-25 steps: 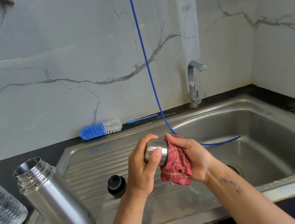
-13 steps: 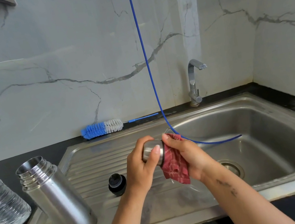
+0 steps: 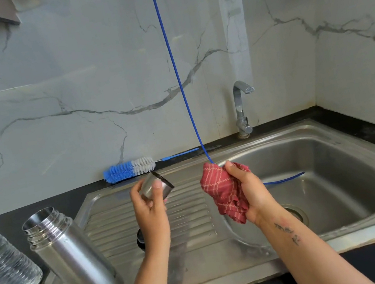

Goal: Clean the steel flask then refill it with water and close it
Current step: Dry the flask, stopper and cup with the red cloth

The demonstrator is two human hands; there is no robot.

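My left hand (image 3: pixel 149 211) holds the steel cap (image 3: pixel 156 187) of the flask, fingers (image 3: pixel 157 185) curled round its side, its dark-rimmed open end tilted to the right and away from me. My right hand (image 3: pixel 250 191) grips a bunched red checked cloth (image 3: pixel 223 192), thumb pressed over its top, and the cloth hangs down past my palm. The two hands are apart, the cap over the ribbed drainboard and the cloth over the left edge of the basin.

The steel flask (image 3: pixel 73 258) stands open and upright on the near left part of the sink's (image 3: pixel 230 277) drainboard, threaded mouth bare. Just left of it, on the black bench (image 3: pixel 0 222), stands a clear plastic water bottle (image 3: pixel 1 264). A small black stopper (image 3: pixel 140 240) lies on the drainboard, mostly hidden behind my left wrist.

At the far side, against the marble wall (image 3: pixel 71 87), a blue and white bottle brush (image 3: pixel 129 169) lies on the bench. A thin blue hose (image 3: pixel 175 69) hangs down from above and curves into the basin. The tap (image 3: pixel 242 109) stands at the far edge of the sink, right of the hose.
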